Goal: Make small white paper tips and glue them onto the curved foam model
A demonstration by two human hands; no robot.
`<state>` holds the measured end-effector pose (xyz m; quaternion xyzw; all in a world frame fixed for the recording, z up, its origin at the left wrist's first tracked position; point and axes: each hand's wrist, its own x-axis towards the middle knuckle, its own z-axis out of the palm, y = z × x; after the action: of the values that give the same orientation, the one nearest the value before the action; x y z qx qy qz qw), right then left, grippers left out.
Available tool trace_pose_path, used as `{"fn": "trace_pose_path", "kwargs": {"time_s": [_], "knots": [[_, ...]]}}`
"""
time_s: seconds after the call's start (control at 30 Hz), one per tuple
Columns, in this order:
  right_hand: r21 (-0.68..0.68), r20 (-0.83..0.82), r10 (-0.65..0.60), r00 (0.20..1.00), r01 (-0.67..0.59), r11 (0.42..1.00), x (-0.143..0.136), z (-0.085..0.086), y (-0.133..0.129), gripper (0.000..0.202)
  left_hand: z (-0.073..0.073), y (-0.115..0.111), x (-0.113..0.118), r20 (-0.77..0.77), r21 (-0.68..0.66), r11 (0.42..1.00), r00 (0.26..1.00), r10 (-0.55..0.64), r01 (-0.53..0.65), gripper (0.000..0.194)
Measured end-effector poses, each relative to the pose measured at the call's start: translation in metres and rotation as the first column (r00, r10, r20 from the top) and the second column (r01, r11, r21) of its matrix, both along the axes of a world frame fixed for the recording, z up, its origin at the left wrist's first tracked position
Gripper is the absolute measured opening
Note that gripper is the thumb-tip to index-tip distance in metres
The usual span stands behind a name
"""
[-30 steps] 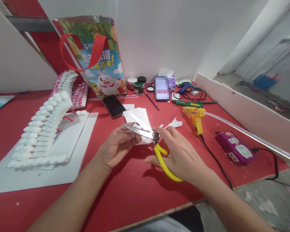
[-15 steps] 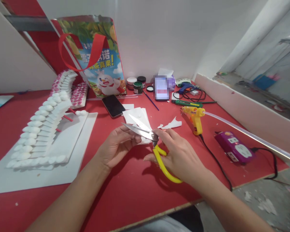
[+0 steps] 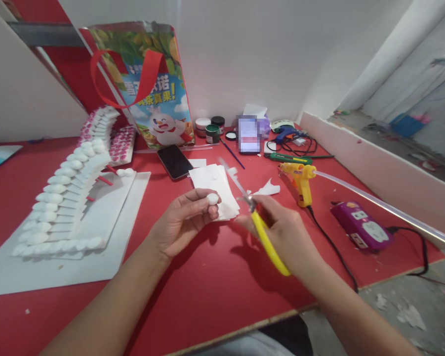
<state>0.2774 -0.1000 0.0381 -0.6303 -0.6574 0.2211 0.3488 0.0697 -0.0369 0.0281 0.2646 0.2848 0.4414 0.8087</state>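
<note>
Between the thumb and fingers of my left hand (image 3: 187, 217) is a small white rounded piece (image 3: 212, 199); its material is unclear. My right hand (image 3: 281, 232) grips scissors (image 3: 266, 242) by their yellow handles, blades pointing up and away, blurred by motion. A small white bit shows beside the blades. Beyond my left fingers lies a stack of white paper (image 3: 225, 202), partly hidden by them. To the left stands a curved white model (image 3: 77, 198) edged with rows of white oval pieces, on a white board (image 3: 96, 269).
A yellow glue gun (image 3: 300, 183) with a long clear stick and a purple box (image 3: 361, 225) with a cable lie right. Behind are a black phone (image 3: 174, 162), paint jars (image 3: 212, 133), a lit phone (image 3: 249, 136), a green cutter (image 3: 289, 158) and a printed bag (image 3: 163, 99).
The scissors in my right hand have moved right, away from my left hand, and their blades have turned more upright. The white piece in my left fingers now shows clearly.
</note>
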Motion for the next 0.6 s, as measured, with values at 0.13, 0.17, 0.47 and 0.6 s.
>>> {"fn": "trace_pose_path", "kwargs": {"time_s": [0.13, 0.17, 0.47, 0.6], "knots": [[-0.134, -0.03, -0.168, 0.985, 0.163, 0.978, 0.015, 0.004, 0.015, 0.041, 0.0, 0.001, -0.001, 0.032, 0.045, 0.998, 0.999, -0.036, 0.035, 0.029], [-0.144, 0.027, -0.177, 0.984, 0.179, 0.973, 0.018, 0.005, 0.019, 0.039, 0.0, 0.0, -0.001, 0.034, 0.055, 0.997, 0.998, -0.051, 0.049, 0.031], [-0.224, 0.643, -0.043, 0.765, 0.241, 0.944, 0.001, 0.007, 0.046, 0.027, 0.0, -0.004, -0.002, -0.153, 0.227, 0.973, 0.988, -0.005, 0.04, 0.028], [-0.198, 0.718, 0.038, 0.695, 0.151, 0.969, -0.003, 0.018, 0.051, 0.024, -0.003, -0.004, 0.001, -0.261, 0.338, 0.941, 0.958, 0.123, -0.029, 0.022]]}}
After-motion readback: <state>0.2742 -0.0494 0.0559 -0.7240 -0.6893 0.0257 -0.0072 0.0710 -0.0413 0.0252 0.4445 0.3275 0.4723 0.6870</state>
